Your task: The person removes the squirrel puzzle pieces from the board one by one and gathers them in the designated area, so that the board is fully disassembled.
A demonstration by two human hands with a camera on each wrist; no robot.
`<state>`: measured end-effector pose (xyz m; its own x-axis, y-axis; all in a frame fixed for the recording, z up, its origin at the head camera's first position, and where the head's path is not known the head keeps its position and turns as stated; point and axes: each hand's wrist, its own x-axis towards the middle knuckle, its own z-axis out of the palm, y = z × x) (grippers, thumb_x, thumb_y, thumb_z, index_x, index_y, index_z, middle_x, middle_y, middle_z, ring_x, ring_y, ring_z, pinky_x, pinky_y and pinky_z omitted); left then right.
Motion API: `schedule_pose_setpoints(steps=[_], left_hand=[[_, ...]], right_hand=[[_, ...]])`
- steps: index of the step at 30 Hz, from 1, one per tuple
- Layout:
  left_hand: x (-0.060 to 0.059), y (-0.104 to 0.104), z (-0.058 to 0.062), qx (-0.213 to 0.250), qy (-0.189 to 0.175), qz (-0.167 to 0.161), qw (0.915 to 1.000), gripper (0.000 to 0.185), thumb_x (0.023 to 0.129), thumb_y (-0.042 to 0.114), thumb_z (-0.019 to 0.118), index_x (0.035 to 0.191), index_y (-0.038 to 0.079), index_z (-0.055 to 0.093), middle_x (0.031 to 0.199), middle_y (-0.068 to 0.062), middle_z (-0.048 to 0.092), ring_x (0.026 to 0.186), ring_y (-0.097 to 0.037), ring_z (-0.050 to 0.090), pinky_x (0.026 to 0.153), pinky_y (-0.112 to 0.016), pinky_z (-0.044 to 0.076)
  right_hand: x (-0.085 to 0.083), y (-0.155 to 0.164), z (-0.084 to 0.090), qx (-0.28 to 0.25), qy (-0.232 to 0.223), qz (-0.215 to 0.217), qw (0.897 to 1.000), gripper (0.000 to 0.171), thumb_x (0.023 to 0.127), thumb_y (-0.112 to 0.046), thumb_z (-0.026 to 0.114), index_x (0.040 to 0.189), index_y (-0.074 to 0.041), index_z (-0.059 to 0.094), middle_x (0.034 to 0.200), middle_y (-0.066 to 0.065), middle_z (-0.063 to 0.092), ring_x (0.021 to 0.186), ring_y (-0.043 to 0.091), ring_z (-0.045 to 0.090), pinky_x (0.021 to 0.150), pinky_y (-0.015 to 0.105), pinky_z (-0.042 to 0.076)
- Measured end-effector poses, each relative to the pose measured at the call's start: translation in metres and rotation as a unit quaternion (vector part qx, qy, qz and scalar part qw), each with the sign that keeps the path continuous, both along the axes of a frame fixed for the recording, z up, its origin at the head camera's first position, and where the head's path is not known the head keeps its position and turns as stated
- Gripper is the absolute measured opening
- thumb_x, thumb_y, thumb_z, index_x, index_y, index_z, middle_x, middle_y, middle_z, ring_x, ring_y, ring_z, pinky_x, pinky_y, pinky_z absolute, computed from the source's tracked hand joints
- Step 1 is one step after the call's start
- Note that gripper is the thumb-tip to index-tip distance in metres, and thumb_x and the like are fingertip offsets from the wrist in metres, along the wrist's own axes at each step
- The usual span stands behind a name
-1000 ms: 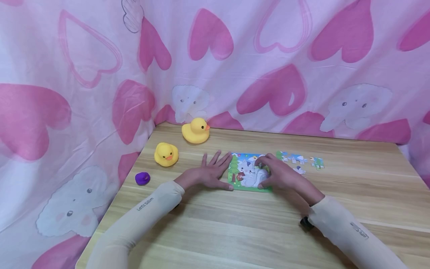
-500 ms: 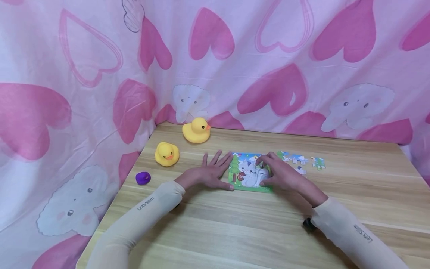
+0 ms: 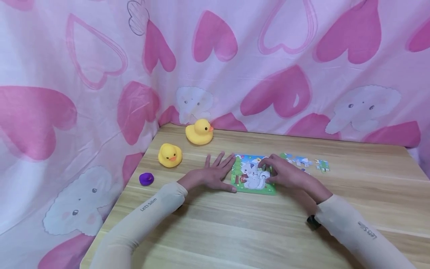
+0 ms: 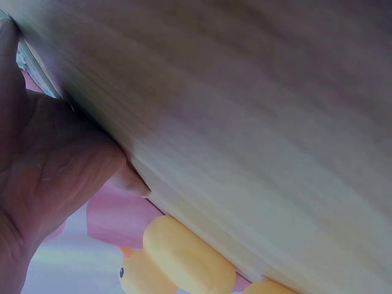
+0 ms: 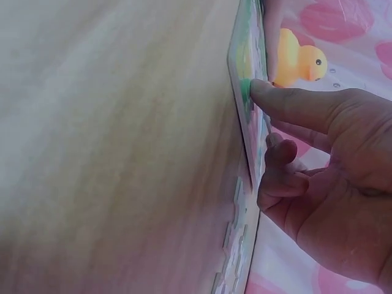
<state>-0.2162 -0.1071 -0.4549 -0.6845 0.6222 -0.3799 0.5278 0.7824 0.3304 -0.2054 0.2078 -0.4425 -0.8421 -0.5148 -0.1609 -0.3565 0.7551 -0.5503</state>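
Note:
A colourful cat jigsaw puzzle (image 3: 250,175) lies flat on the wooden table (image 3: 235,231). My left hand (image 3: 215,173) lies flat on the table with its fingers spread, its thumb and fingertips against the puzzle's left edge. My right hand (image 3: 285,173) rests on the puzzle's right part, bent fingertips pressing on the pieces. In the right wrist view the right hand's thumb (image 5: 288,101) touches the green edge of the puzzle (image 5: 245,79). Loose puzzle pieces (image 3: 302,161) lie just beyond the right hand.
Two yellow rubber ducks (image 3: 200,132) (image 3: 170,155) and a purple blob (image 3: 146,178) sit at the table's left. A further loose piece (image 3: 323,165) lies at the right. A pink heart-print curtain (image 3: 268,67) closes off the back and left. One duck (image 5: 297,58) shows beyond the puzzle.
My right hand's fingers have drawn slightly closer together on the puzzle. The left hand has stayed put. The head view has shifted a little.

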Motion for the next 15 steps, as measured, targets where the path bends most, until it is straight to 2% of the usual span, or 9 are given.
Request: schedule_pose_setpoints(steps=[7,15], left_hand=[[0.000,0.000,-0.002,-0.001,0.002,0.003,1.0000,0.120,0.090,0.085,0.055,0.170,0.027,-0.013,0.179,0.007,-0.021,0.165,-0.031,-0.025,0.124,-0.072,-0.020],[0.000,0.001,-0.001,-0.001,0.000,0.003,1.0000,0.121,0.089,0.085,0.055,0.170,0.025,-0.013,0.179,0.007,-0.021,0.165,-0.032,-0.025,0.124,-0.073,-0.019]], right_hand=[[0.002,0.000,-0.001,0.001,0.017,0.002,1.000,0.050,0.090,-0.016,0.085,0.137,-0.019,0.067,0.122,0.007,0.062,0.098,0.021,0.054,0.083,0.035,0.050],[0.014,0.008,-0.006,-0.031,0.073,-0.010,0.997,0.052,0.089,-0.017,0.086,0.138,-0.017,0.068,0.118,0.006,0.061,0.082,0.014,0.054,0.070,0.025,0.049]])
